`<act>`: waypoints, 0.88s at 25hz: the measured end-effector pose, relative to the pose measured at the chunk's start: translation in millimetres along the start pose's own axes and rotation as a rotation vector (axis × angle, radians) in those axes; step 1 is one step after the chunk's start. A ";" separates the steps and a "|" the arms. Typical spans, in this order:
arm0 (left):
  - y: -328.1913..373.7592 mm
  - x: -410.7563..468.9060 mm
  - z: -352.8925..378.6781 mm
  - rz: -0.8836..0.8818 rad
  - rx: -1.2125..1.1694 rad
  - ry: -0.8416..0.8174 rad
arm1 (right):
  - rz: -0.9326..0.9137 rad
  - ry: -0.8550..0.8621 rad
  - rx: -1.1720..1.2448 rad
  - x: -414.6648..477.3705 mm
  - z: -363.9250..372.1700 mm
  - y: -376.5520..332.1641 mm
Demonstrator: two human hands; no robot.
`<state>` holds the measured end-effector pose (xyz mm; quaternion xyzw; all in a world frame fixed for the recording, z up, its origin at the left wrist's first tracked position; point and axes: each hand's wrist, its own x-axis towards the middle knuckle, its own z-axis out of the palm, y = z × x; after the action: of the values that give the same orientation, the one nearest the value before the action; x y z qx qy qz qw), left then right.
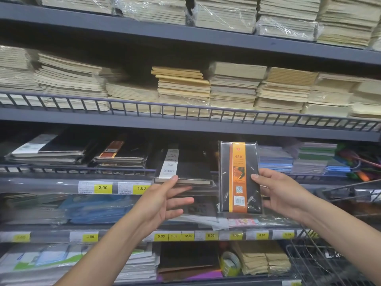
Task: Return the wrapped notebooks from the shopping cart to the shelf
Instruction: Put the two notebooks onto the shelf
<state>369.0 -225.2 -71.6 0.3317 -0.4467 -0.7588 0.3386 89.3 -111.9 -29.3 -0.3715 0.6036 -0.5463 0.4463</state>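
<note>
My right hand (282,193) holds a plastic-wrapped black notebook with an orange band marked 48K (239,178), upright in front of the third shelf. My left hand (165,201) is open with its fingers spread. Its thumb touches the front edge of a wrapped black notebook with a white band (185,166), which lies flat and sticks out over the shelf rail (82,169). The wire shopping cart (321,263) is at the lower right; its contents are hard to make out.
Stacks of black wrapped notebooks (121,153) lie left on the same shelf, blue and grey ones (276,159) to the right. Beige notebook stacks (183,89) fill the shelves above. Yellow price tags (103,187) line the shelf edges. More stationery lies on the lower shelves.
</note>
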 end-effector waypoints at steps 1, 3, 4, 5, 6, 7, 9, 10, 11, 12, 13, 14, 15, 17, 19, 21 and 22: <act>0.3 4.7 0.6 0.002 0.000 0.033 | 0.001 0.005 0.003 0.6 -0.5 0.0; 3.4 14.9 1.1 -0.006 -0.030 0.081 | 0.001 0.009 0.011 1.0 -1.7 -0.8; 6.0 18.1 0.5 -0.010 -0.017 0.091 | 0.002 0.010 0.013 1.1 -2.0 -1.0; 8.8 20.5 0.0 -0.010 0.042 0.100 | 0.001 0.013 0.014 1.3 -2.4 -1.2; 10.6 21.7 -0.7 -0.012 0.148 0.111 | 0.002 0.015 0.013 1.4 -2.9 -1.1; 10.8 21.6 -1.1 -0.002 0.272 0.144 | 0.004 0.017 0.010 1.7 -3.3 -0.8; 3.6 17.9 -1.6 0.170 0.560 0.267 | 0.009 0.017 0.004 1.8 -3.3 -0.1; -3.4 17.1 -2.5 0.372 0.741 0.333 | 0.010 0.017 -0.001 1.8 -3.2 -0.1; -10.6 17.3 -4.7 0.642 0.956 0.401 | 0.011 0.019 -0.006 1.9 -3.3 -0.2; -15.5 19.8 -8.4 0.914 1.165 0.444 | 0.011 0.021 -0.011 1.9 -3.1 -0.5; -17.9 24.8 -12.1 1.111 1.346 0.464 | 0.011 0.023 -0.014 1.9 -2.7 -0.4; -18.4 33.1 -15.6 1.216 1.476 0.482 | 0.011 0.023 -0.015 1.9 -2.2 -0.5; -16.5 40.8 -18.3 1.248 1.559 0.500 | 0.011 0.023 -0.015 1.9 -1.9 -0.5; -12.4 52.9 -18.7 1.202 1.641 0.567 | 0.012 0.022 -0.017 1.8 -1.6 -0.2; -11.2 60.7 -16.2 1.181 1.671 0.594 | 0.014 0.024 -0.019 2.1 -1.4 0.4; -9.3 66.2 -11.9 1.154 1.663 0.589 | 0.016 0.029 -0.021 2.4 -1.9 0.5; -8.0 68.9 -9.5 1.129 1.659 0.593 | 0.017 0.029 -0.021 2.5 -2.5 0.5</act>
<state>336.9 -282.3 -96.2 0.3759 -0.8163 0.1659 0.4060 86.1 -113.4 -30.1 -0.3631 0.6190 -0.5414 0.4380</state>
